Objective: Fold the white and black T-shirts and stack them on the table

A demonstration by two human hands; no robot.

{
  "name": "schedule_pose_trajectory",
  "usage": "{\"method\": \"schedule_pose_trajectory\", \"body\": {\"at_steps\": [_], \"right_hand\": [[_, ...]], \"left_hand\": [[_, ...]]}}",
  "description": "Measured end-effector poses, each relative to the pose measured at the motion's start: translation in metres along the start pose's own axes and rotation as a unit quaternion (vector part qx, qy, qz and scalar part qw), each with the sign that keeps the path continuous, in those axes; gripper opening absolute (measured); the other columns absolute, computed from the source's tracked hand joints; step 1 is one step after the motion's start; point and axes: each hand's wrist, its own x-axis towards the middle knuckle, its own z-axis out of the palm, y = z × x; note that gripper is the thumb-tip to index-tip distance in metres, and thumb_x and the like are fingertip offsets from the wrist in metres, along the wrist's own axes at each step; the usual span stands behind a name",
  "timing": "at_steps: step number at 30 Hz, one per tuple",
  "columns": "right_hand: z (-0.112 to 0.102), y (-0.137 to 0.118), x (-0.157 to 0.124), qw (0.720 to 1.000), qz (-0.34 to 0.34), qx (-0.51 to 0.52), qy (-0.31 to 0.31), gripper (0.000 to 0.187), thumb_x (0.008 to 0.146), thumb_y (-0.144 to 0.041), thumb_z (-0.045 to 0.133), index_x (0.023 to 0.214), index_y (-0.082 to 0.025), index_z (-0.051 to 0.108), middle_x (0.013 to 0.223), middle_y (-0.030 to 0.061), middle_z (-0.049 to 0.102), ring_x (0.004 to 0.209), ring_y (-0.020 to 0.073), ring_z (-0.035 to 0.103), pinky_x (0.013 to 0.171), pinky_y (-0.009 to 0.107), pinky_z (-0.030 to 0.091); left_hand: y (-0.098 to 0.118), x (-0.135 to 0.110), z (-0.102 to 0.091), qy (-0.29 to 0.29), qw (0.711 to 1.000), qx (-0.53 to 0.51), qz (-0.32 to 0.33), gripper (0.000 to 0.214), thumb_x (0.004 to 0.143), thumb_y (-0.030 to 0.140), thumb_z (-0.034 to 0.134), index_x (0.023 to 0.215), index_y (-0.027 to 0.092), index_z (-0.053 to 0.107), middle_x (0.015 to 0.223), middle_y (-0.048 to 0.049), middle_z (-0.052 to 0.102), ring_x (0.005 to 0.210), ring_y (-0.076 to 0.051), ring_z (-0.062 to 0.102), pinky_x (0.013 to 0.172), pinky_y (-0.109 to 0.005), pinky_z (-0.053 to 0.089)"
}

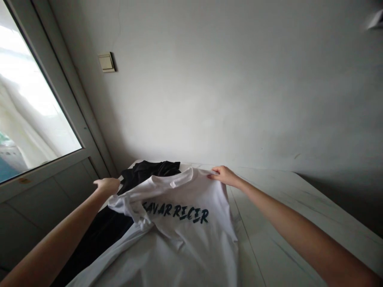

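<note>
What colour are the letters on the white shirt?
Dark, blackish letters across the white shirt, seen clearly in the head view.

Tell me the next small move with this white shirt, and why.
Probably draw the left hand and right hand slightly apart to tauten the white shirt: they grip its shoulders, yet the cloth by the left hand is bunched and sags over the black garment.

One white shirt — one black garment

Dark brush-style lettering, roughly "SAVARRECER", across the white T-shirt
</note>
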Motion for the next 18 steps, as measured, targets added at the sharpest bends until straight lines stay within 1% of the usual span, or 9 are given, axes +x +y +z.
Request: {"method": "schedule_pose_trajectory", "body": {"at_steps": [2, 4, 6, 7, 10, 12, 14, 16, 18], "right_hand": [[-0.007, -0.011, -0.013, 0.999, -0.006, 0.029, -0.027, 0.036, 0.070, -0.054, 0.061, 0.064, -0.019, 0.060, 0.055, -0.0038, 0.049, 0.056, 0.0124, 0.044, 0.052, 0.024, 0.027], [-0.008, -0.022, -0.023, 0.998, -0.006, 0.046, -0.034, 0.031, 0.069, -0.049, 0.063, 0.068, -0.018, 0.062, 0.058, -0.0035, 0.052, 0.056, 0.0123, 0.046, 0.053, 0.023, 0.029], [-0.009, -0.030, -0.032, 0.999, 0.004, 0.050, -0.019, 0.030, 0.068, -0.048, 0.064, 0.069, -0.018, 0.062, 0.059, -0.0034, 0.053, 0.057, 0.0122, 0.046, 0.053, 0.023, 0.030], [-0.011, -0.032, -0.037, 0.999, 0.011, 0.051, -0.009, 0.030, 0.068, -0.049, 0.065, 0.068, -0.019, 0.061, 0.058, -0.0035, 0.052, 0.056, 0.0123, 0.046, 0.052, 0.023, 0.030], [-0.023, -0.036, -0.049, 0.997, 0.028, 0.072, -0.001, 0.036, 0.066, -0.054, 0.067, 0.064, -0.019, 0.059, 0.057, -0.0038, 0.051, 0.058, 0.0127, 0.047, 0.053, 0.023, 0.031], [-0.034, -0.041, -0.058, 0.992, 0.043, 0.119, -0.018, 0.040, 0.065, -0.057, 0.070, 0.066, -0.019, 0.059, 0.060, -0.0034, 0.054, 0.058, 0.0128, 0.050, 0.053, 0.023, 0.034], [-0.044, -0.051, -0.068, 0.981, 0.073, 0.176, -0.043, 0.043, 0.065, -0.059, 0.072, 0.073, -0.018, 0.061, 0.063, -0.0027, 0.058, 0.057, 0.0120, 0.050, 0.052, 0.022, 0.034], [-0.054, -0.063, -0.077, 0.969, 0.096, 0.219, -0.067, 0.045, 0.066, -0.061, 0.073, 0.077, -0.018, 0.062, 0.064, -0.0025, 0.059, 0.054, 0.0105, 0.049, 0.049, 0.022, 0.032], [-0.065, -0.074, -0.084, 0.963, 0.098, 0.238, -0.079, 0.046, 0.065, -0.061, 0.074, 0.076, -0.018, 0.062, 0.063, -0.0026, 0.058, 0.053, 0.0097, 0.047, 0.048, 0.021, 0.031]], "left_hand": [[0.027, 0.000, 0.008, -0.045, 0.998, -0.032, 0.042, 0.039, 0.065, 0.047, 0.064, 0.095, 0.022, 0.069, 0.089, -0.0105, 0.074, 0.093, -0.032, 0.068, 0.081, -0.047, 0.052], [0.064, -0.003, 0.026, -0.131, 0.980, -0.092, 0.119, 0.057, 0.068, 0.054, 0.062, 0.117, 0.025, 0.065, 0.114, -0.0090, 0.071, 0.110, -0.029, 0.064, 0.092, -0.040, 0.051], [0.096, -0.013, 0.048, -0.200, 0.953, -0.125, 0.192, 0.079, 0.057, 0.055, 0.072, 0.130, 0.030, 0.058, 0.132, -0.0057, 0.062, 0.122, -0.029, 0.056, 0.100, -0.037, 0.047], [0.106, -0.021, 0.059, -0.213, 0.943, -0.131, 0.221, 0.093, 0.049, 0.051, 0.078, 0.136, 0.031, 0.054, 0.140, -0.0067, 0.056, 0.129, -0.032, 0.050, 0.104, -0.038, 0.044], [0.115, -0.051, 0.092, -0.130, 0.950, -0.130, 0.252, 0.120, 0.041, 0.042, 0.083, 0.149, 0.036, 0.032, 0.159, -0.0096, 0.028, 0.143, -0.038, 0.028, 0.112, -0.048, 0.033], [0.112, -0.070, 0.109, -0.066, 0.959, -0.116, 0.251, 0.117, 0.043, 0.038, 0.079, 0.148, 0.044, 0.028, 0.162, -0.0046, 0.019, 0.145, -0.038, 0.022, 0.114, -0.051, 0.027], [0.109, -0.085, 0.118, -0.033, 0.961, -0.105, 0.254, 0.099, 0.049, 0.032, 0.071, 0.141, 0.047, 0.040, 0.160, 0.0002, 0.024, 0.144, -0.036, 0.026, 0.116, -0.048, 0.026], [0.109, -0.091, 0.119, -0.007, 0.961, -0.131, 0.242, 0.076, 0.054, 0.026, 0.059, 0.128, 0.041, 0.057, 0.152, 0.0009, 0.042, 0.137, -0.034, 0.039, 0.113, -0.044, 0.033], [0.111, -0.086, 0.110, 0.006, 0.958, -0.204, 0.203, 0.062, 0.053, 0.022, 0.049, 0.110, 0.035, 0.069, 0.131, -0.0001, 0.062, 0.124, -0.032, 0.055, 0.104, -0.040, 0.043]]}}
